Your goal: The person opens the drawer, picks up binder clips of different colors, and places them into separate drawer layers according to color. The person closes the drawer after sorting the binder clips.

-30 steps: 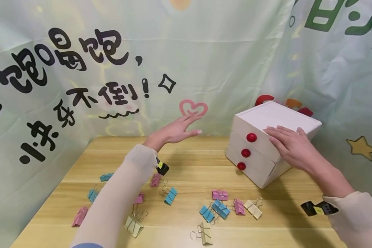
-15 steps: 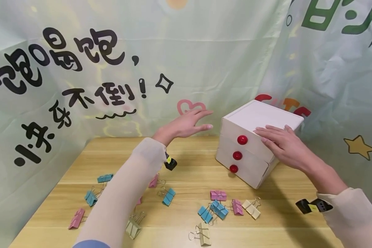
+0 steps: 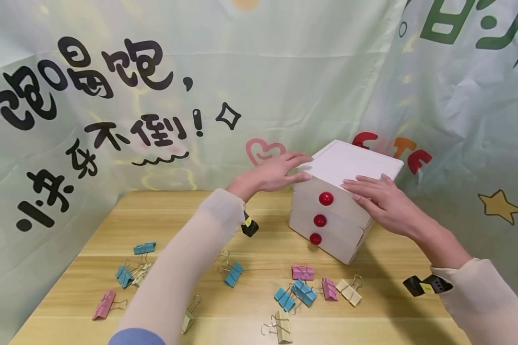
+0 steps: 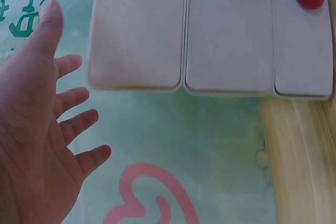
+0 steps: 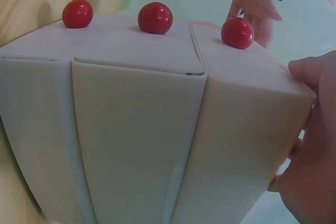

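A white three-drawer box with red round knobs stands at an angle on the table, right of centre. My right hand lies with straight fingers over the right part of its top; the right wrist view shows the thumb at the top drawer's front edge. My left hand reaches to the box's upper left corner, fingers straight and spread. In the left wrist view that hand appears beside the top drawer with a gap between. Whether it touches the box cannot be told from the head view.
Loose binder clips lie on the wooden table: blue, pink and cream ones in front of the box, several more at left, partly hidden by my left sleeve. A printed cloth hangs behind.
The box has slid left across the table, with my right hand moving along on it. My left hand has moved right, up to the box's corner. The clips stay put.
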Tool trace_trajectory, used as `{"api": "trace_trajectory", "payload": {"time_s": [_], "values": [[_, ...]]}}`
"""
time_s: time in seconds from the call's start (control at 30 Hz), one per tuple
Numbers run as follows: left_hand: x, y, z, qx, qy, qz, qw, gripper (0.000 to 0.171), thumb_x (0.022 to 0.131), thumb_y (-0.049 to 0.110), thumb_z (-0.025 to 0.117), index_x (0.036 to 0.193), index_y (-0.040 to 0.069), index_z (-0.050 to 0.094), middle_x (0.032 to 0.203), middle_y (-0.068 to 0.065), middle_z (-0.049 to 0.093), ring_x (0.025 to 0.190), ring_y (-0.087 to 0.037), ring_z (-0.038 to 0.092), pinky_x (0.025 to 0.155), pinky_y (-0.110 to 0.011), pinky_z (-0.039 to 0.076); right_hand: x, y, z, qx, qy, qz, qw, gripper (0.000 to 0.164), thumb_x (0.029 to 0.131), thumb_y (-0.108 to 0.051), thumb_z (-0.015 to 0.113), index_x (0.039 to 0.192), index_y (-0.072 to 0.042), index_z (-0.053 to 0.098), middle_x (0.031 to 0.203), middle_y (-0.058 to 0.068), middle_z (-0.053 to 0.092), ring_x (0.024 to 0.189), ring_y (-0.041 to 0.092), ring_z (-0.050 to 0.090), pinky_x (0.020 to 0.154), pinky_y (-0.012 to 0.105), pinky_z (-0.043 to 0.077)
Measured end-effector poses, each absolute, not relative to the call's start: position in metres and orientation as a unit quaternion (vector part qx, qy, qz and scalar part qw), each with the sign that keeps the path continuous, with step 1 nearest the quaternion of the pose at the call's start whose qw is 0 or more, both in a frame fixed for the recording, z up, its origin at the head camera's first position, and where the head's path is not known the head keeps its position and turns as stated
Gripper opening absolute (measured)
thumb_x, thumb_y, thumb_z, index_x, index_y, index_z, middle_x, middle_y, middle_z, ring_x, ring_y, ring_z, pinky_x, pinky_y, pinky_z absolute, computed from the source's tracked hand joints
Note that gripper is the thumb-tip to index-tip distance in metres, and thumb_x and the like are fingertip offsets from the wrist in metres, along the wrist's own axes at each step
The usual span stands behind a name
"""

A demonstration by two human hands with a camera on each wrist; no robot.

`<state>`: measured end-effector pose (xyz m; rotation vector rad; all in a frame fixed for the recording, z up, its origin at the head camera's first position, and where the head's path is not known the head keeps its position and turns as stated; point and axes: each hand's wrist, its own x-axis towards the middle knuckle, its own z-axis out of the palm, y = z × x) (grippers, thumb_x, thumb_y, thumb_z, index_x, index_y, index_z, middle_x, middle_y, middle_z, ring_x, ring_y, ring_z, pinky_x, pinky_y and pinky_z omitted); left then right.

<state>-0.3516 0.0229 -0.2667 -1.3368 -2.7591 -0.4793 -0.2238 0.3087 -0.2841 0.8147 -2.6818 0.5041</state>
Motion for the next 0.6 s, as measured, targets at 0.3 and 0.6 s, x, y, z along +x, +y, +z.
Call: {"api": "trace_trajectory", "payload": {"time_s": [0.3, 0.6], "values": [[-0.354, 0.042, -0.275, -0.461, -0.877, -0.134, 0.021, 0.054, 0.104, 0.050, 0.034, 0.151, 0.024, 0.040, 0.158, -0.003, 0.029, 0.145, -0.017, 0.022, 0.117, -0.030, 0.017, -0.226, 0.301, -0.286, 0.305, -0.923, 0.182, 0.149, 0.040, 0.100, -0.023, 0.056, 0.139, -0.012, 0.057, 0.141, 0.012, 0.054, 0.135, 0.040, 0.038, 0.114, 0.061, 0.005], [-0.355, 0.039, -0.283, -0.471, -0.870, -0.140, 0.037, 0.050, 0.106, 0.042, 0.033, 0.152, 0.021, 0.038, 0.157, 0.003, 0.032, 0.148, -0.012, 0.013, 0.117, -0.026, 0.010, -0.225, 0.295, -0.286, 0.242, -0.943, 0.159, 0.166, 0.046, 0.102, -0.034, 0.053, 0.138, -0.006, 0.056, 0.142, 0.022, 0.049, 0.137, 0.045, 0.031, 0.113, 0.058, 0.018]]}}
